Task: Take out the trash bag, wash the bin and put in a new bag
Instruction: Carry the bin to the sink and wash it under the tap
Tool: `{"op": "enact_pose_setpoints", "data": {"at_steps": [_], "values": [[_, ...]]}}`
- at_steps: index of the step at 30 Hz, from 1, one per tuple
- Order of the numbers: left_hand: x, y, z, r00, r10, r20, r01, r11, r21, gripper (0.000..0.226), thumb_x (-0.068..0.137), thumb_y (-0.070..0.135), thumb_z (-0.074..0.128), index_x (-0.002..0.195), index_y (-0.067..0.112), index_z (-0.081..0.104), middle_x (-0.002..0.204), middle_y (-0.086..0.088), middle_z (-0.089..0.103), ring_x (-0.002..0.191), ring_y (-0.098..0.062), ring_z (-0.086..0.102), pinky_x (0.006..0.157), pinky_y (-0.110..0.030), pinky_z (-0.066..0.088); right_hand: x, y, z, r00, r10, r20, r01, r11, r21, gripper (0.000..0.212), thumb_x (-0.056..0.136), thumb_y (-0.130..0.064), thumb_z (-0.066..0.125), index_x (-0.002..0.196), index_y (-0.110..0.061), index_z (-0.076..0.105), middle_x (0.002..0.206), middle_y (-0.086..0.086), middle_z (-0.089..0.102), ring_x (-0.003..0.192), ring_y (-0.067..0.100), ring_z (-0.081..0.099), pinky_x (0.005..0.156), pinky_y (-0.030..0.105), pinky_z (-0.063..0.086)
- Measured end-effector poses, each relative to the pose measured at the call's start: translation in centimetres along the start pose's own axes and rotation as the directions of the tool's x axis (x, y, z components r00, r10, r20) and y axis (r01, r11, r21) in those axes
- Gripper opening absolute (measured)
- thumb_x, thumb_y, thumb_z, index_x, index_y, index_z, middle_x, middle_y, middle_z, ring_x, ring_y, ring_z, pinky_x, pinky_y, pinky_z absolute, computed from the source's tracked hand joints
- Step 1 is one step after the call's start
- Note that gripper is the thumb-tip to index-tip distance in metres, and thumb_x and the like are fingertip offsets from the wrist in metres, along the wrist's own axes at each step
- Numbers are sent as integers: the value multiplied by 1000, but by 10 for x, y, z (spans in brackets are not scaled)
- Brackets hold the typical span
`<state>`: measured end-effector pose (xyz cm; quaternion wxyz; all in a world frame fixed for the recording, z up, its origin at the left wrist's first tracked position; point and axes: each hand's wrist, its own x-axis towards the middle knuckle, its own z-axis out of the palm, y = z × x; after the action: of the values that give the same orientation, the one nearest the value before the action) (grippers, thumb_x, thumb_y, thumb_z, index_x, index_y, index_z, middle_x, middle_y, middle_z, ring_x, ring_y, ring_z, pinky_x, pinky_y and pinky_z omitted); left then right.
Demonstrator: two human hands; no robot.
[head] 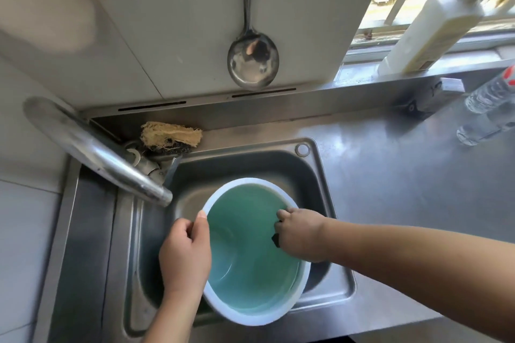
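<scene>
While the bin point(250, 273) sits tilted in the sink point(320, 175), both bare hands are on it. Its inside is pale green, its rim white, and the mouth faces up toward the camera; no bag lines it. At the near-left rim, the left hand point(184, 253) grips the edge, thumb over the lip and pointing up, the other fingers curled together down the outer wall. Across from it, the right hand point(301, 234) reaches in over the right rim with its fingers bunched and pressed against the inner wall, clamped on a small dark scrap point(276, 239) that peeks out beneath the palm; what that scrap is, I cannot tell. The right forearm stretches in from the right, over the steel counter point(390, 189).

Just beyond the left hand, the tap point(111, 159) slants down from the left, its spout ending near the bin's far-left rim; no water is visible coming from it. Behind the tap base, on the sink's back ledge, lies a frayed tan loofah point(172, 135) on top of a dark scourer point(172, 150).

Farther back a steel ladle point(253, 61) hangs against the wall, bowl down. Off to the right, a clear bottle point(487, 108) with a red label stands on the counter, and a white pump bottle point(434, 28) stands on the window ledge
</scene>
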<state>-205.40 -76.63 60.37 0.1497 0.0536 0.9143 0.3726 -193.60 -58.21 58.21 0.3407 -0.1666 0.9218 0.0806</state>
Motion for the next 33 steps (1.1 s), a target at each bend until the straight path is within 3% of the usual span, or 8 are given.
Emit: {"op": "enact_pose_setpoints", "data": {"at_steps": [3,6,13,19,23,27,30,33], "values": [[3,1,0,1000,-9,-16,9,1000,1,47,96,47,51,62,14,49,51,0,53,51,-22,52,47,-29,35,-25,44,-3,965,84,-249,-45,986,162,30,89,-13,50,114,-13,64,114,5,58,103,29,49,90,40,50],[2,-1,0,1000,-7,-23,7,1000,7,47,95,47,52,62,14,49,51,-1,53,51,-22,53,47,-29,35,-35,100,-3,848,331,-413,-185,917,354,49,80,-14,46,127,-13,60,124,3,54,115,26,46,93,39,50],[-6,1,0,1000,0,-24,1,1000,20,46,96,42,54,64,10,49,54,-4,54,55,-24,52,51,-32,38,-10,184,25,584,744,-325,-456,632,627,36,82,-26,62,114,-11,62,127,9,50,119,33,44,94,41,50],[-11,0,-9,998,-39,-50,40,999,18,50,98,43,51,68,3,50,57,-11,54,60,-33,54,53,-35,37,12,183,60,580,791,-195,-513,541,667,41,94,-19,47,134,-12,46,139,12,45,123,35,38,95,47,48],[-13,3,-11,997,-54,-62,55,998,10,50,99,43,49,71,1,52,59,-11,55,58,-30,53,53,-35,37,13,185,49,598,792,-126,-593,543,594,48,88,-28,50,133,-10,45,132,15,46,122,37,40,98,46,43],[-18,7,-10,996,-65,-63,67,997,26,52,99,47,48,72,3,53,60,-9,56,58,-28,54,53,-34,38,6,158,27,595,765,-248,-541,609,580,52,85,-30,51,132,-7,49,131,16,49,123,37,41,104,44,41],[-25,9,-10,996,-79,-51,79,997,9,53,98,50,47,74,3,55,62,-11,57,60,-30,55,55,-36,40,-6,110,25,689,680,-251,-407,649,643,27,87,-24,50,107,-9,59,113,11,50,109,33,49,80,39,47],[-35,9,-17,997,-38,-70,38,999,-1,53,96,52,50,72,5,53,64,-11,58,62,-31,56,57,-38,43,-27,64,30,781,617,-102,-402,620,674,16,89,-21,48,96,-11,59,95,6,43,95,32,56,68,36,43]]}}
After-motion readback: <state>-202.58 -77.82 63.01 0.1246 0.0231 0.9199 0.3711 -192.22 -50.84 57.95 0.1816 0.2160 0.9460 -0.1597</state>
